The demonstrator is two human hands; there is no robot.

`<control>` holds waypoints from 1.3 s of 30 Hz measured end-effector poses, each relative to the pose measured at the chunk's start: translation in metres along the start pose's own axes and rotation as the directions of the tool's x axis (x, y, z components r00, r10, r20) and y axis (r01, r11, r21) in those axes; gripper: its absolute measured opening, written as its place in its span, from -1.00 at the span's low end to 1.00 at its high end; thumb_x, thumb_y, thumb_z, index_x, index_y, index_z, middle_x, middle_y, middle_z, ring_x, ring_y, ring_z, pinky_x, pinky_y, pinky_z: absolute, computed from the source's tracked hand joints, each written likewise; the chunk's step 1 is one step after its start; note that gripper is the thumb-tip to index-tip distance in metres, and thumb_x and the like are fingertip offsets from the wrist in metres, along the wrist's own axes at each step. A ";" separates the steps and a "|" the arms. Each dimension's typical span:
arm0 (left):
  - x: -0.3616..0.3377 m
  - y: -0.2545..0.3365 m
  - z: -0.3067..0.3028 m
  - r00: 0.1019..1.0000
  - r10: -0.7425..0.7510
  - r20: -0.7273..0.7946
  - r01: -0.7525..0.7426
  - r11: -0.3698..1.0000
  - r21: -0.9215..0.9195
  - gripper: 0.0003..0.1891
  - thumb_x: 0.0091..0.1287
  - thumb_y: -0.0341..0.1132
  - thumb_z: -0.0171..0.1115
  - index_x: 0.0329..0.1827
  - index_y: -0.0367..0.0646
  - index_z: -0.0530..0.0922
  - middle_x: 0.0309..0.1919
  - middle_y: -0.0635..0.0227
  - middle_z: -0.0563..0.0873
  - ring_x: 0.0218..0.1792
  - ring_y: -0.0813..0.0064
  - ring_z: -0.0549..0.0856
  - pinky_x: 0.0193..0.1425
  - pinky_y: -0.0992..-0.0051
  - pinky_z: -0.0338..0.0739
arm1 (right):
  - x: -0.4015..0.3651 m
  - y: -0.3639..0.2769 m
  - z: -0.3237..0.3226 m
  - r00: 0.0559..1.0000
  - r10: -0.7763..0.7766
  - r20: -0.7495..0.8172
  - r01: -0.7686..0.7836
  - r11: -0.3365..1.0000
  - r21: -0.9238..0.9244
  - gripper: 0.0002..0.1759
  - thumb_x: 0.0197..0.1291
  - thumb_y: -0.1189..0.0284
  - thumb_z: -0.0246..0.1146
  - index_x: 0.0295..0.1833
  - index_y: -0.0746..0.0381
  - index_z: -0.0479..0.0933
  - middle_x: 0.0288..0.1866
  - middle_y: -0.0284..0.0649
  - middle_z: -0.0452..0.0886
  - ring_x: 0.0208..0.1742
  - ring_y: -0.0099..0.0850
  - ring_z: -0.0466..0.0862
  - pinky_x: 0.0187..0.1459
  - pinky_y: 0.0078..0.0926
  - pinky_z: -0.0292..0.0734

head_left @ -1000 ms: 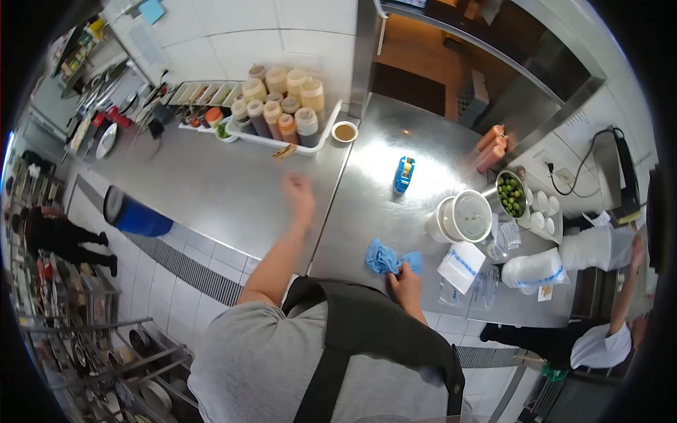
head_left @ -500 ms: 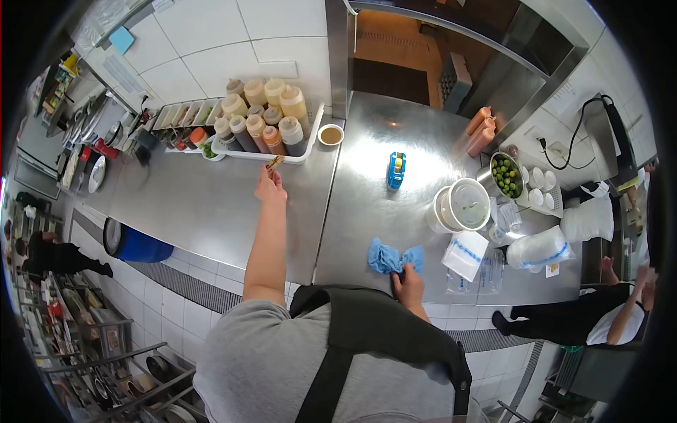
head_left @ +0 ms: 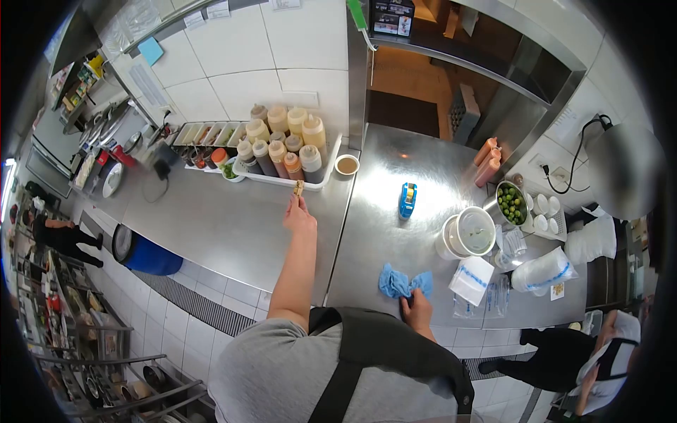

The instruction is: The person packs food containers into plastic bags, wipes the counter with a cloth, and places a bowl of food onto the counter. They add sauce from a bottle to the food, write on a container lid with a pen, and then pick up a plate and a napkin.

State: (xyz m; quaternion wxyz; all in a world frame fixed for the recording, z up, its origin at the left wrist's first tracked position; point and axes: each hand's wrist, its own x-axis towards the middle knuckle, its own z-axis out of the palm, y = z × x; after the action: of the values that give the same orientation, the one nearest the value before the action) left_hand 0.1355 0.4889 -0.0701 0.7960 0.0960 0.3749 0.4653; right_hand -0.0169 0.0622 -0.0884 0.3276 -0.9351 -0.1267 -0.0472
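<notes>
Between the fingers of my left hand (head_left: 300, 213) is a small brown piece of food (head_left: 300, 189), held up just in front of the white tray (head_left: 324, 185) of squeeze bottles (head_left: 291, 163). My right hand (head_left: 417, 311) grips a crumpled blue cloth (head_left: 396, 283) on the steel counter (head_left: 233, 233). A small white cup of brown liquid (head_left: 346, 166) stands right of the bottle tray. The blue tape dispenser (head_left: 407, 201) lies on the counter beyond the cloth.
White tubs (head_left: 474, 231), a pot of green limes (head_left: 509, 202), napkins (head_left: 471, 280) and bagged cups (head_left: 541, 271) stand at the right. Three orange bottles (head_left: 488, 162) are farther back. One person (head_left: 564, 356) stands at the right, another (head_left: 63, 236) at the far left. A blue bin (head_left: 151, 255) is below the counter.
The whole view has shifted, so the counter appears lower and farther right. My left hand still has the food piece and my right hand the cloth. The person at the right has changed posture.
</notes>
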 end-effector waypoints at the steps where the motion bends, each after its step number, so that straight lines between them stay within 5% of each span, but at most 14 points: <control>1: -0.002 0.000 0.002 1.000 -0.004 -0.004 0.004 1.000 -0.001 -0.77 0.34 -0.52 0.42 -0.08 -0.41 0.54 -0.13 0.18 0.68 -0.23 0.45 0.72 -0.08 0.64 0.78 | -0.001 0.001 0.000 1.000 -0.010 -0.005 0.010 1.000 0.002 -0.67 0.13 0.31 0.47 -0.13 0.21 0.50 -0.37 -0.04 0.63 -0.33 0.03 0.67 -0.31 -0.11 0.54; 8: 0.001 0.014 0.001 0.996 -0.088 0.033 0.085 0.992 0.094 -0.76 0.29 -0.54 0.46 -0.10 -0.38 0.55 -0.11 0.22 0.68 -0.16 0.46 0.70 -0.08 0.63 0.76 | -0.003 0.006 0.003 0.998 -0.053 -0.024 0.053 0.999 0.004 -0.65 0.13 0.29 0.48 -0.13 0.20 0.48 -0.41 -0.08 0.60 -0.38 -0.02 0.65 -0.35 -0.16 0.52; 11: 0.006 0.012 -0.005 0.983 -0.156 0.092 0.147 0.985 0.094 -0.74 0.33 -0.45 0.45 -0.04 -0.30 0.55 -0.10 0.27 0.65 -0.12 0.45 0.66 0.02 0.48 0.69 | -0.002 0.005 0.001 0.998 -0.054 -0.013 0.054 0.998 0.012 -0.65 0.14 0.29 0.48 -0.11 0.20 0.49 -0.39 -0.07 0.61 -0.36 -0.01 0.66 -0.33 -0.14 0.53; 14: -0.016 0.018 0.006 0.988 -0.094 -0.124 0.132 0.926 0.354 -0.66 0.38 -0.23 0.41 0.06 -0.22 0.53 -0.08 0.31 0.61 -0.07 0.39 0.60 0.15 0.28 0.54 | -0.004 0.009 0.003 0.997 -0.078 -0.026 0.078 0.997 0.015 -0.66 0.15 0.29 0.47 -0.10 0.20 0.51 -0.36 -0.06 0.62 -0.33 0.00 0.67 -0.31 -0.11 0.55; 18: -0.039 0.020 0.004 0.929 0.101 0.355 -0.238 0.900 0.366 -0.37 0.40 0.00 0.33 0.32 -0.30 0.40 0.12 0.21 0.51 0.13 0.23 0.50 0.23 0.19 0.46 | -0.007 0.011 0.000 0.998 -0.068 -0.006 0.068 0.998 0.015 -0.68 0.14 0.32 0.46 -0.09 0.21 0.54 -0.27 -0.05 0.66 -0.24 0.01 0.68 -0.23 -0.09 0.57; 21: -0.084 0.001 0.006 0.563 0.504 0.655 -0.822 0.262 0.506 -0.36 0.49 -0.11 0.24 0.40 -0.44 0.28 0.28 -0.04 0.40 0.32 0.07 0.41 0.45 0.10 0.30 | -0.007 0.013 -0.003 0.992 -0.114 -0.053 0.117 0.992 0.057 -0.70 0.15 0.33 0.44 -0.09 0.20 0.53 -0.27 -0.07 0.64 -0.22 -0.01 0.68 -0.21 -0.09 0.58; 22: -0.118 0.007 0.011 0.444 0.449 0.775 -0.890 0.117 0.442 -0.36 0.51 -0.13 0.23 0.43 -0.43 0.24 0.30 -0.05 0.38 0.37 0.06 0.39 0.49 0.09 0.24 | -0.009 0.015 -0.005 0.990 -0.133 -0.038 0.135 0.990 0.043 -0.69 0.16 0.32 0.43 -0.09 0.20 0.52 -0.29 -0.07 0.63 -0.21 -0.01 0.68 -0.20 -0.10 0.59; 24: -0.178 -0.001 0.011 0.250 0.342 0.906 -0.968 0.104 0.228 -0.35 0.52 -0.18 0.21 0.47 -0.41 0.19 0.35 -0.04 0.34 0.41 0.06 0.34 0.53 0.08 0.17 | -0.012 0.017 -0.002 0.994 -0.101 -0.039 0.103 0.993 0.053 -0.67 0.16 0.30 0.42 -0.08 0.21 0.50 -0.26 -0.08 0.63 -0.18 -0.02 0.68 -0.16 -0.09 0.59; 28: -0.250 -0.033 -0.042 0.148 -0.128 0.981 -0.922 0.340 0.184 -0.37 0.46 -0.27 0.24 0.50 -0.32 0.23 0.38 0.05 0.37 0.41 0.08 0.35 0.48 0.11 0.23 | -0.015 0.025 0.008 0.988 -0.140 -0.059 0.142 0.989 0.044 -0.66 0.16 0.28 0.41 -0.06 0.20 0.49 -0.19 -0.07 0.64 -0.12 -0.01 0.69 -0.10 -0.07 0.58; 29: -0.256 -0.041 -0.059 0.002 -0.273 0.962 -0.901 0.416 0.119 -0.44 0.42 -0.32 0.27 0.43 -0.29 0.33 0.29 0.06 0.46 0.34 0.10 0.42 0.40 0.15 0.30 | -0.015 0.025 0.009 0.988 -0.144 -0.059 0.146 0.989 0.031 -0.65 0.16 0.28 0.41 -0.06 0.19 0.49 -0.18 -0.07 0.64 -0.11 -0.01 0.69 -0.08 -0.06 0.58; 30: -0.259 -0.053 -0.075 -0.153 -0.389 0.908 -0.866 0.495 0.067 -0.51 0.38 -0.37 0.30 0.36 -0.25 0.44 0.21 0.08 0.54 0.27 0.12 0.50 0.33 0.20 0.37 | -0.016 0.026 0.007 0.990 -0.131 -0.061 0.134 0.989 0.054 -0.66 0.15 0.30 0.40 -0.05 0.20 0.50 -0.18 -0.06 0.65 -0.10 -0.01 0.68 -0.08 -0.06 0.58; 32: -0.268 -0.068 -0.093 -0.382 -0.727 0.570 -0.813 0.557 0.166 -0.73 0.30 -0.46 0.38 0.05 -0.23 0.64 0.00 0.13 0.66 0.03 0.23 0.64 0.06 0.33 0.51 | -0.018 0.024 0.006 0.991 -0.114 -0.063 0.121 0.986 0.114 -0.68 0.14 0.34 0.39 -0.04 0.21 0.52 -0.18 -0.05 0.66 -0.08 0.01 0.68 -0.06 -0.06 0.57; 35: -0.281 -0.075 -0.112 -0.621 -0.681 0.389 -0.712 0.697 0.084 -0.84 0.28 -0.49 0.40 -0.11 -0.27 0.66 -0.22 0.23 0.72 -0.27 0.39 0.68 -0.17 0.39 0.57 | -0.018 0.019 -0.001 0.999 0.029 0.041 -0.039 0.969 0.246 -0.61 0.09 0.32 0.40 0.03 0.14 0.51 -0.12 -0.06 0.69 -0.06 0.05 0.68 -0.06 -0.06 0.59; 39: -0.295 -0.068 -0.113 -0.511 -0.791 0.336 -0.772 0.595 0.225 -0.93 0.32 -0.50 0.39 -0.21 -0.29 0.66 -0.39 0.25 0.73 -0.42 0.47 0.71 -0.29 0.46 0.57 | -0.025 0.021 0.000 0.999 0.029 -0.038 -0.012 0.925 0.380 -0.62 0.08 0.34 0.39 0.01 0.12 0.50 -0.14 -0.09 0.71 -0.08 0.07 0.68 -0.08 -0.07 0.59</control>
State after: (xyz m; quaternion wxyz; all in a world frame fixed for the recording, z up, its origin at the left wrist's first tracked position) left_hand 0.0195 0.1895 -0.0335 0.4570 0.7732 -0.4033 -0.1749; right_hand -0.0349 0.0412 -0.1056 0.5053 -0.8541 -0.1168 -0.0382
